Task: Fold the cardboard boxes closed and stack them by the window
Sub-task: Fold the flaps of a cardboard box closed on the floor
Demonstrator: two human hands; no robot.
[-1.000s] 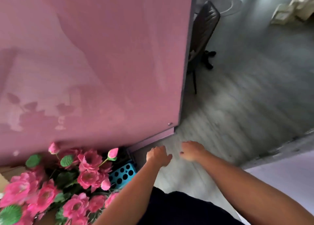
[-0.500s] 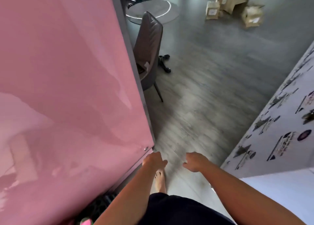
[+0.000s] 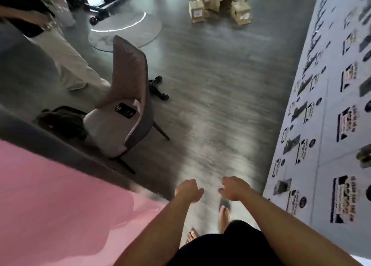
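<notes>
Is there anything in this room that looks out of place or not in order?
Yes. The cardboard boxes lie in a loose heap on the floor at the far end, some tilted, and one lies on its side with its open end showing. A dark phone lies on the seat of the chair.

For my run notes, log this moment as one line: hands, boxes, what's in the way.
left hand: empty, loosely curled | right hand: empty, loosely curled | cardboard boxes: far across floor, one open | chair: left of path, phone on seat
</notes>
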